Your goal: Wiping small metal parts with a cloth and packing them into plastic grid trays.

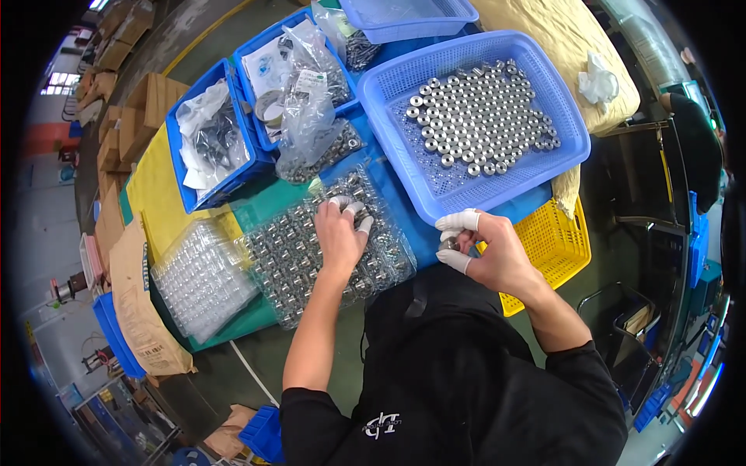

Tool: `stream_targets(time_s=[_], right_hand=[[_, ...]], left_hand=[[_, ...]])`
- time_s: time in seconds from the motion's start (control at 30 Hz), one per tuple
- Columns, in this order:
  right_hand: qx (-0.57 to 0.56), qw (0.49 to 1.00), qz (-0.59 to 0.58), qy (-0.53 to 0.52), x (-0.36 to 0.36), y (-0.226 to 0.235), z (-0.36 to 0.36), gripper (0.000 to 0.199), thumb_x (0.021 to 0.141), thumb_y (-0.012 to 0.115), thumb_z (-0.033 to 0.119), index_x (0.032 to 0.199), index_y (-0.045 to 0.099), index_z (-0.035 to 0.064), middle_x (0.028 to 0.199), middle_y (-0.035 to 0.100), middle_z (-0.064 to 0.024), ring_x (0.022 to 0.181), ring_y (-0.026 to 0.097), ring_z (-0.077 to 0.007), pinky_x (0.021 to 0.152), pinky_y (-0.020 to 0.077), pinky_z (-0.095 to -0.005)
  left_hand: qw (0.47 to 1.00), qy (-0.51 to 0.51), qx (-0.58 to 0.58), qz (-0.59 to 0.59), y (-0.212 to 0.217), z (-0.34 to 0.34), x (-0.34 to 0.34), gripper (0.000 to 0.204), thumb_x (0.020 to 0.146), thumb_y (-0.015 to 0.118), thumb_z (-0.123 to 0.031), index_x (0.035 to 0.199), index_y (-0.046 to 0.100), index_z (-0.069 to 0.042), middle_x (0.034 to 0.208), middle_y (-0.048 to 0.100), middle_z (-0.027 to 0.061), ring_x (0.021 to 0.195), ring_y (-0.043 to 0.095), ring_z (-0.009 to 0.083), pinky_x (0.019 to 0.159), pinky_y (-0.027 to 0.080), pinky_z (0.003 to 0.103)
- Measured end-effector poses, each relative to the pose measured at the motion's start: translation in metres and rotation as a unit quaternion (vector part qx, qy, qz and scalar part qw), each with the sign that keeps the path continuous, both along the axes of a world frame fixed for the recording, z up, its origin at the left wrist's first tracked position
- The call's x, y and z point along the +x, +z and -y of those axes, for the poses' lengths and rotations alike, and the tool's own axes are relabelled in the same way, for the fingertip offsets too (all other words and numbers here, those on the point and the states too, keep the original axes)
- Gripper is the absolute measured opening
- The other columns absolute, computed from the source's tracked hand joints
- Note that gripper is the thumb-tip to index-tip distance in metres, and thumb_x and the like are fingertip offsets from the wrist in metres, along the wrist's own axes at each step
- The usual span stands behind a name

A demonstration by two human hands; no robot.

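Note:
My right hand [493, 252], with white finger cots on its fingertips, pinches a small round metal part [449, 243] beside the near edge of the blue basket. My left hand [339, 237], also in white finger cots, reaches down onto a clear plastic blister tray [291, 260] filled with small metal parts. Its fingers are bent together at the tray's pockets; whatever lies between the tips is hidden. Inside the blue perforated basket [388, 132], many short metal cylinders with central holes [482, 116] stand in close rows.
Stacked clear trays [203, 279] lie to the left. Behind them are blue bins [225, 182] with plastic bags and a bag of metal parts [315, 155]. A yellow crate [548, 241] sits at right below the basket. A brown paper sack [140, 311] leans at the table's left end.

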State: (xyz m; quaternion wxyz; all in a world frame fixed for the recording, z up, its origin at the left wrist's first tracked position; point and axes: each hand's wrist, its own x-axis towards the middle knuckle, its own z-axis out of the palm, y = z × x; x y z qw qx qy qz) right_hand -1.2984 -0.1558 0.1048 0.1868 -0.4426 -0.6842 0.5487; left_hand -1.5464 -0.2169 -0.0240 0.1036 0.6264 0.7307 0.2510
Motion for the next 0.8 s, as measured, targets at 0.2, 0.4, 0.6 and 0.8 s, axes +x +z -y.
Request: stream_targets(time_s=[0.2,0.4,0.6,0.8], right_hand=[[0.022,1.0,-0.016,-0.006,0.0,0.002,0.007,0.034,0.073,0.078,0.0,0.105,0.068,0.0026,0.082,0.067,-0.0014,0.067,0.055,-0.0079,0.066,0.0484,-0.0238],[-0.001,1.0,-0.026,-0.013,0.004,-0.003,0.012,0.035,0.073,0.078,0.0,0.106,0.068,0.0026,0.082,0.067,-0.0016,0.067,0.055,-0.0076,0.065,0.0485,-0.0232],[-0.09,0.995,-0.037,-0.038,0.003,-0.01,0.014,0.036,0.076,0.078,0.001,0.11,0.066,0.001,0.078,0.066,0.0012,0.065,0.052,-0.0024,0.062,0.0464,-0.0201],[-0.12,0.993,-0.004,-0.004,-0.015,-0.021,0.023,0.039,0.077,0.079,0.003,0.113,0.064,0.0014,0.072,0.064,0.0019,0.059,0.048,-0.0026,0.055,0.0436,-0.0208]], left_hand=[[0.995,-0.002,-0.069,-0.073,-0.011,-0.013,0.009,0.029,0.073,0.076,-0.016,0.099,0.073,-0.003,0.109,0.059,0.0186,0.105,0.05,0.0353,0.091,0.04,0.045],[0.99,-0.003,-0.08,-0.119,-0.009,-0.013,0.012,0.029,0.073,0.075,-0.015,0.099,0.073,-0.003,0.109,0.059,0.0175,0.106,0.049,0.0349,0.092,0.039,0.045],[0.971,-0.035,-0.023,0.236,0.05,0.016,0.038,0.042,0.067,0.082,-0.014,0.105,0.069,-0.003,0.104,0.062,0.0114,0.095,0.059,0.03,0.086,0.046,0.042],[0.979,-0.126,0.045,0.151,0.092,0.042,0.074,0.041,0.061,0.083,-0.011,0.1,0.069,-0.006,0.096,0.066,0.0078,0.086,0.062,0.0283,0.078,0.046,0.04]])
